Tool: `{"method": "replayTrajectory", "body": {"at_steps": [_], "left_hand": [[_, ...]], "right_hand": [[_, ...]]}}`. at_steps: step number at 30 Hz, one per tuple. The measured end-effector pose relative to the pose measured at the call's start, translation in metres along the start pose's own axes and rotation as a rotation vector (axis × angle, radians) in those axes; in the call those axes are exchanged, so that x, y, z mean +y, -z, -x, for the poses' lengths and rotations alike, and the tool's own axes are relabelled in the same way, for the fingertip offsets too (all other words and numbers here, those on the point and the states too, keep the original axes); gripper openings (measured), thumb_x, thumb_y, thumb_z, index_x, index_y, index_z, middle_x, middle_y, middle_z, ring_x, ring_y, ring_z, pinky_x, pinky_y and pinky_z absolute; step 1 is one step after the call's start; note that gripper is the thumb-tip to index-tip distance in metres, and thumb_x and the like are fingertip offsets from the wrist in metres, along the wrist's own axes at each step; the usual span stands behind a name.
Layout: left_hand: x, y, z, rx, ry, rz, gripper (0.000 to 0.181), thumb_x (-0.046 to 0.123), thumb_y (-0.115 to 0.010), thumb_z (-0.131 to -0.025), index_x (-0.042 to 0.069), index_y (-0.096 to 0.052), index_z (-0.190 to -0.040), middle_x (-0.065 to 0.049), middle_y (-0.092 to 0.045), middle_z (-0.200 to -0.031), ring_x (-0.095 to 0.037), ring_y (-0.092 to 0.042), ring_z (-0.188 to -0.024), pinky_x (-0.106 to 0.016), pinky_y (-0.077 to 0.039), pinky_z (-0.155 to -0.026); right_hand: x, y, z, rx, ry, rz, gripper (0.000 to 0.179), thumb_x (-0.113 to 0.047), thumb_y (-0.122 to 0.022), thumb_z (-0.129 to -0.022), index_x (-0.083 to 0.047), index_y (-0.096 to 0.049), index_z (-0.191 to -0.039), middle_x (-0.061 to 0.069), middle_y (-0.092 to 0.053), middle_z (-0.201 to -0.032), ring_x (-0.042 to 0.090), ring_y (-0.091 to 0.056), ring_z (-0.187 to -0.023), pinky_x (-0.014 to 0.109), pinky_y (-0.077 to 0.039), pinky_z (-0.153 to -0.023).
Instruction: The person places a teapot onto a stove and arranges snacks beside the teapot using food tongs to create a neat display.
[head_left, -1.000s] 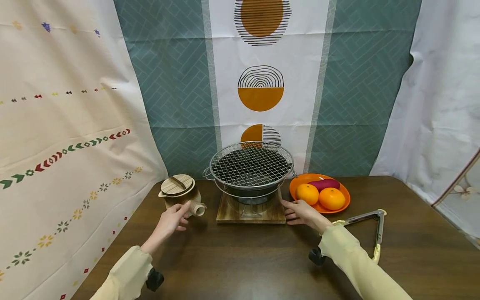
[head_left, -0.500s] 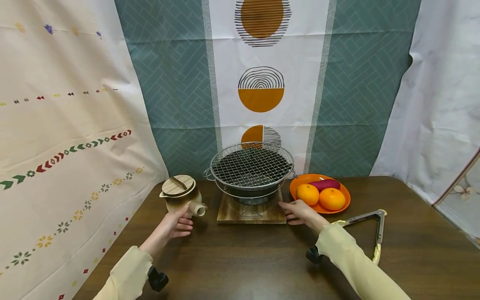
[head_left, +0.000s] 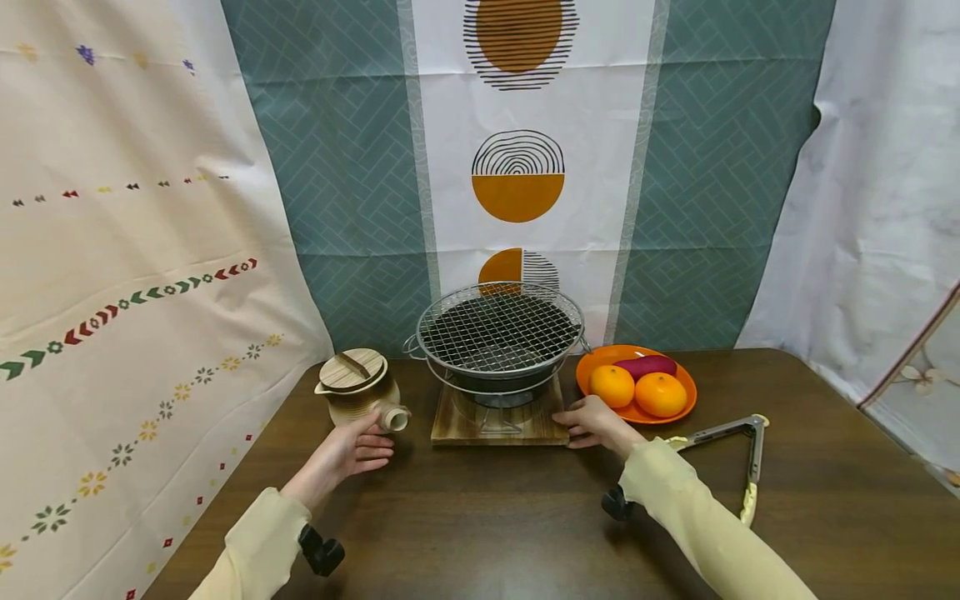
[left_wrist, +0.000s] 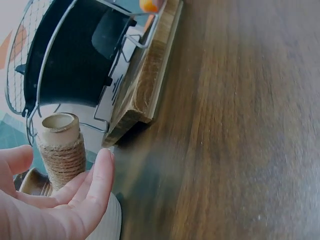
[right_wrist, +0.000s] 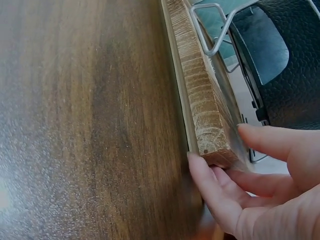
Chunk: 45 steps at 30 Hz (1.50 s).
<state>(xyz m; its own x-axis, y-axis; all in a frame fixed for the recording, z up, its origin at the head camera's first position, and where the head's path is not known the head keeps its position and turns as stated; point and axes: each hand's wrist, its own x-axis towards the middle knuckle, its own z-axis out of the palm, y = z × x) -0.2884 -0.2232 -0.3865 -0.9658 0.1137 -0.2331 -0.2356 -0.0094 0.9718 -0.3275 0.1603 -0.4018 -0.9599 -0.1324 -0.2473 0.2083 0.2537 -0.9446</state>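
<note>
A clay teapot (head_left: 348, 407) with a wooden lid stands at the left of the table. Its side handle (left_wrist: 62, 159) is wrapped in twine. My left hand (head_left: 358, 448) is beside that handle, thumb apart and fingers loosely extended under it, as the left wrist view shows. A round tabletop grill (head_left: 498, 342) with a wire mesh top sits on a square wooden board (head_left: 453, 431). At the board's front right corner my right hand (right_wrist: 275, 185) pinches it, thumb on top and fingers along its side and lower edge.
An orange plate (head_left: 637, 417) with two oranges (head_left: 660, 394) and a purple sweet potato (head_left: 645, 367) stands right of the grill. Metal tongs (head_left: 753, 442) with pale yellow tips lie spread near my right sleeve. Fabric curtains (head_left: 690, 208) close off the back and sides.
My left hand's fingers have spread and shifted slightly right below the teapot handle. My right hand has moved a little left, its thumb coming onto the board's corner.
</note>
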Motion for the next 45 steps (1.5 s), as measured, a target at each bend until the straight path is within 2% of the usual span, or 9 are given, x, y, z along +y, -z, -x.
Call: {"method": "replayTrajectory", "body": {"at_steps": [9, 14, 19, 23, 28, 32, 38, 41, 45], "left_hand": [[0.0, -0.001, -0.002, -0.004, 0.029, 0.079, 0.055, 0.036, -0.044, -0.096, -0.014, -0.035, -0.116, -0.027, -0.052, -0.105, -0.03, -0.058, -0.087, -0.042, -0.049, -0.079], [0.001, -0.001, -0.002, -0.03, 0.04, 0.117, 0.054, 0.035, -0.043, -0.096, -0.014, -0.034, -0.117, -0.027, -0.052, -0.105, -0.032, -0.057, -0.09, -0.042, -0.048, -0.081], [0.001, -0.001, -0.006, -0.071, 0.05, 0.176, 0.052, 0.034, -0.041, -0.097, -0.014, -0.035, -0.116, -0.024, -0.052, -0.102, -0.029, -0.057, -0.089, -0.04, -0.047, -0.083], [0.001, -0.001, -0.009, -0.073, 0.066, 0.221, 0.047, 0.031, -0.039, -0.097, -0.013, -0.037, -0.114, -0.021, -0.052, -0.098, -0.031, -0.056, -0.092, -0.04, -0.047, -0.084], [0.002, -0.003, -0.012, -0.074, 0.104, 0.371, 0.04, 0.028, -0.041, -0.097, -0.01, -0.037, -0.111, -0.024, -0.044, -0.106, -0.036, -0.044, -0.108, -0.04, -0.042, -0.089], [0.002, -0.001, -0.014, -0.109, 0.152, 0.519, 0.034, 0.026, -0.042, -0.097, -0.006, -0.038, -0.106, -0.023, -0.035, -0.112, -0.034, -0.034, -0.115, -0.039, -0.036, -0.095], [0.002, 0.001, -0.016, -0.141, 0.185, 0.687, 0.029, 0.021, -0.043, -0.096, -0.007, -0.039, -0.101, -0.021, -0.037, -0.108, -0.029, -0.049, -0.098, -0.037, -0.033, -0.098], [0.003, -0.001, -0.017, -0.14, 0.173, 0.732, 0.027, 0.019, -0.044, -0.095, -0.007, -0.039, -0.101, -0.021, -0.038, -0.106, -0.028, -0.053, -0.089, -0.036, -0.034, -0.097], [0.004, -0.002, -0.018, -0.142, 0.173, 0.756, 0.025, 0.017, -0.044, -0.096, -0.007, -0.039, -0.101, -0.021, -0.042, -0.102, -0.028, -0.053, -0.089, -0.035, -0.033, -0.098]], "right_hand": [[0.002, 0.002, -0.005, -0.004, 0.011, -0.008, 0.05, -0.003, -0.068, -0.08, 0.021, -0.041, -0.115, 0.02, -0.056, -0.091, 0.022, -0.057, -0.07, 0.037, -0.054, -0.063], [0.0, 0.003, -0.005, 0.004, 0.014, 0.012, 0.05, -0.003, -0.069, -0.079, 0.022, -0.042, -0.113, 0.021, -0.055, -0.087, 0.024, -0.056, -0.07, 0.037, -0.054, -0.063], [-0.005, -0.001, 0.001, 0.057, -0.001, 0.022, 0.041, 0.002, -0.064, -0.082, 0.021, -0.044, -0.113, 0.018, -0.056, -0.086, 0.022, -0.055, -0.069, 0.037, -0.054, -0.064], [-0.005, -0.001, 0.0, 0.053, 0.005, 0.02, 0.042, 0.002, -0.064, -0.082, 0.022, -0.043, -0.113, 0.018, -0.057, -0.086, 0.022, -0.057, -0.072, 0.037, -0.054, -0.063], [-0.002, 0.0, -0.002, 0.062, 0.0, 0.016, 0.042, 0.003, -0.065, -0.081, 0.022, -0.044, -0.112, 0.019, -0.057, -0.087, 0.023, -0.058, -0.073, 0.036, -0.054, -0.062], [-0.002, -0.001, -0.003, 0.069, -0.008, 0.015, 0.039, 0.003, -0.065, -0.081, 0.021, -0.046, -0.111, 0.018, -0.058, -0.086, 0.023, -0.058, -0.073, 0.036, -0.054, -0.062], [-0.003, -0.002, -0.003, 0.08, -0.022, 0.011, 0.038, 0.003, -0.065, -0.081, 0.02, -0.048, -0.11, 0.017, -0.058, -0.085, 0.023, -0.059, -0.073, 0.037, -0.054, -0.062], [-0.002, -0.003, -0.003, 0.075, -0.018, 0.007, 0.038, 0.003, -0.064, -0.082, 0.021, -0.047, -0.111, 0.017, -0.058, -0.085, 0.024, -0.059, -0.074, 0.038, -0.054, -0.064], [-0.001, -0.003, -0.004, 0.076, -0.012, 0.011, 0.033, 0.003, -0.065, -0.081, 0.02, -0.051, -0.106, 0.014, -0.057, -0.079, 0.022, -0.058, -0.069, 0.037, -0.054, -0.064]]}}
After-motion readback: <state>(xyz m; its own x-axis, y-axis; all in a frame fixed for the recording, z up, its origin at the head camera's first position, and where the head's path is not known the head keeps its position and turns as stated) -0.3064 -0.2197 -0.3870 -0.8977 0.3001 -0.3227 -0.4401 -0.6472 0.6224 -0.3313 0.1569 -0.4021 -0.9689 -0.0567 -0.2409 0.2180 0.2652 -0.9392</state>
